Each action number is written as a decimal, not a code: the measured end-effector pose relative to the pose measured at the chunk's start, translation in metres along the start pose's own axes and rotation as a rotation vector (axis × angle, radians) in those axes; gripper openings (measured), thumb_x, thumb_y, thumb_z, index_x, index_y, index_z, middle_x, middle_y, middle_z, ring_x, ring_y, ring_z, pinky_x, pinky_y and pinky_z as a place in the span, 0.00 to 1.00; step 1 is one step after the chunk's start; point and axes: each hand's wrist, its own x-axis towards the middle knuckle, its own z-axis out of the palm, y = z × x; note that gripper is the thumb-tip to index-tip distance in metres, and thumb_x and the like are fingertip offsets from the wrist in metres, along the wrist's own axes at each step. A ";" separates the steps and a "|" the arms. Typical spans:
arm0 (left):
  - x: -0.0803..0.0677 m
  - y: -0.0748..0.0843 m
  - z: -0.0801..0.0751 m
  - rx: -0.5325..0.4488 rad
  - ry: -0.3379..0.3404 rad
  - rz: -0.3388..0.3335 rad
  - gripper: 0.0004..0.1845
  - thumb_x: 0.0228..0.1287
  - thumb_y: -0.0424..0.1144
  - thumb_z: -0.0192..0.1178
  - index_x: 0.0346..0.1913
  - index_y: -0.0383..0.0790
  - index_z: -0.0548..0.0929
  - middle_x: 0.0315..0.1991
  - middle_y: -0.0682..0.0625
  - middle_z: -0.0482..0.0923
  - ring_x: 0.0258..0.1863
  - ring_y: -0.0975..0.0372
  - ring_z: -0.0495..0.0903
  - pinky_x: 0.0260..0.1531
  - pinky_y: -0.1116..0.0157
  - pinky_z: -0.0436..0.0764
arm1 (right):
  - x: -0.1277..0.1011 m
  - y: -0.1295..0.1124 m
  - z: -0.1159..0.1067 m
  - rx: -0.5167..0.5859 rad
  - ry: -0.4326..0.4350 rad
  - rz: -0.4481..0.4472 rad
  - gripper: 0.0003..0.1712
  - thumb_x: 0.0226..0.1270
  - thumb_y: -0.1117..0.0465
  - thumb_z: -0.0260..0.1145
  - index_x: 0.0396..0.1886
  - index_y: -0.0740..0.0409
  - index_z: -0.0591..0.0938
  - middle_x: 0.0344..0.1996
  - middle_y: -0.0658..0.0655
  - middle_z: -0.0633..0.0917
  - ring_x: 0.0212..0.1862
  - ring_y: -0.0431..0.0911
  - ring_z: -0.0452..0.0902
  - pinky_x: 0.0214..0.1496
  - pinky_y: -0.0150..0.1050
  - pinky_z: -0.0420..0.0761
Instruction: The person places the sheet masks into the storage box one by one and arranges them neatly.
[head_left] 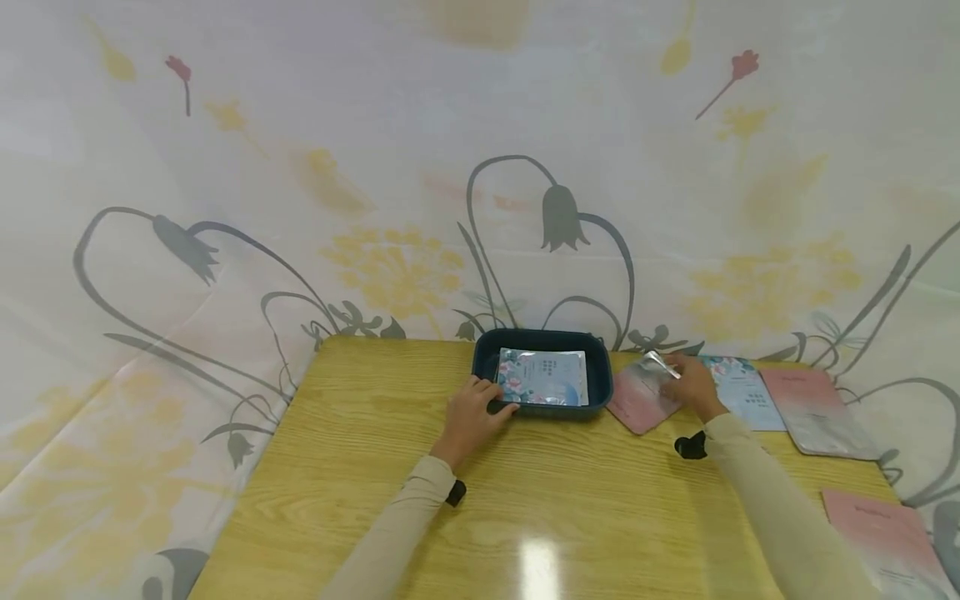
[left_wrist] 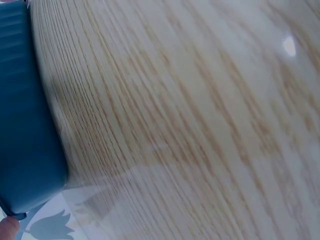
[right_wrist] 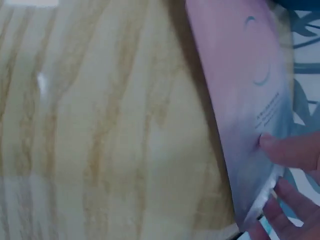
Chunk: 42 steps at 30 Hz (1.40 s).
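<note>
"What is found nearest?"

"A flat pink-and-silver foil packet (head_left: 877,533) is seen on the yellow wood-grain table (head_left: 337,500), well to the right of the dark blue rectangular tray (head_left: 555,412) and nearer than it."

"How is the tray held?"

"Its near-left corner is gripped by the left hand (head_left: 471,417), with the fingers bent over the rim and the thumb set along the near wall."

"And the other grip?"

"A second pink-and-silver packet (head_left: 637,400), glossy and thin, is pinched near its silver end by the right hand (head_left: 693,387), the thumb being pressed on the printed face. It is held just to the right of the tray; whether the tray is touched cannot be told."

"What is contained in the tray?"

"A white-and-blue packet printed with pink flowers (head_left: 547,379)."

"And farther off?"

"To the tray's right, beyond the right hand, a similar floral packet (head_left: 750,396) is partly covered, and a third pink-and-silver packet (head_left: 817,412) is placed beside it. Behind the tray, a pale sheet printed with grey and yellow flowers (head_left: 375,125) is hung."
</note>
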 end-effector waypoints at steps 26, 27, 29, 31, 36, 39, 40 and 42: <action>-0.001 0.003 0.002 -0.010 -0.015 -0.050 0.13 0.46 0.52 0.65 0.25 0.47 0.79 0.24 0.57 0.74 0.23 0.65 0.65 0.11 0.73 0.62 | -0.045 0.020 -0.008 0.386 -0.188 0.117 0.18 0.58 0.73 0.48 0.49 0.74 0.72 0.24 0.67 0.80 0.14 0.48 0.69 0.19 0.45 0.71; -0.001 0.003 0.002 -0.009 -0.014 -0.049 0.13 0.45 0.52 0.66 0.25 0.47 0.79 0.24 0.57 0.74 0.23 0.65 0.65 0.11 0.73 0.62 | -0.048 0.020 -0.009 0.426 -0.198 0.133 0.20 0.57 0.74 0.48 0.51 0.74 0.70 0.28 0.68 0.80 0.13 0.46 0.66 0.19 0.45 0.70; 0.000 0.004 0.002 -0.015 -0.015 -0.048 0.13 0.45 0.51 0.66 0.25 0.46 0.79 0.24 0.57 0.74 0.23 0.65 0.65 0.12 0.72 0.63 | -0.053 0.019 -0.010 0.466 -0.205 0.147 0.23 0.55 0.75 0.49 0.54 0.74 0.68 0.37 0.70 0.79 0.13 0.44 0.63 0.18 0.43 0.68; 0.000 0.004 0.002 -0.021 -0.014 -0.052 0.13 0.45 0.51 0.66 0.25 0.46 0.79 0.24 0.56 0.75 0.23 0.65 0.65 0.13 0.72 0.64 | -0.057 0.018 -0.011 0.479 -0.196 0.160 0.24 0.54 0.75 0.51 0.54 0.73 0.69 0.46 0.70 0.75 0.16 0.42 0.65 0.20 0.41 0.70; -0.001 0.004 0.002 -0.018 -0.002 -0.056 0.13 0.44 0.51 0.67 0.24 0.45 0.80 0.24 0.56 0.75 0.23 0.65 0.65 0.13 0.71 0.64 | -0.065 0.015 -0.015 0.491 -0.161 0.188 0.22 0.55 0.74 0.53 0.53 0.73 0.70 0.48 0.72 0.72 0.26 0.42 0.74 0.25 0.39 0.74; -0.002 0.004 0.003 -0.015 -0.002 -0.053 0.13 0.44 0.51 0.67 0.24 0.46 0.80 0.24 0.56 0.74 0.24 0.65 0.65 0.14 0.71 0.65 | -0.068 0.012 -0.016 0.511 -0.126 0.210 0.22 0.57 0.74 0.51 0.53 0.73 0.70 0.46 0.70 0.74 0.25 0.42 0.74 0.22 0.38 0.71; -0.002 0.004 0.003 -0.019 -0.002 -0.050 0.13 0.44 0.51 0.67 0.25 0.46 0.79 0.24 0.56 0.74 0.24 0.64 0.65 0.14 0.71 0.65 | -0.069 0.010 -0.016 0.525 -0.118 0.216 0.22 0.57 0.75 0.51 0.53 0.73 0.70 0.46 0.69 0.74 0.24 0.42 0.73 0.22 0.38 0.70; -0.001 0.004 0.003 -0.021 -0.004 -0.052 0.13 0.45 0.51 0.66 0.25 0.46 0.79 0.24 0.56 0.74 0.24 0.65 0.65 0.14 0.71 0.64 | -0.072 0.007 -0.018 0.551 -0.098 0.213 0.22 0.58 0.75 0.50 0.54 0.73 0.69 0.47 0.69 0.73 0.24 0.42 0.72 0.22 0.40 0.71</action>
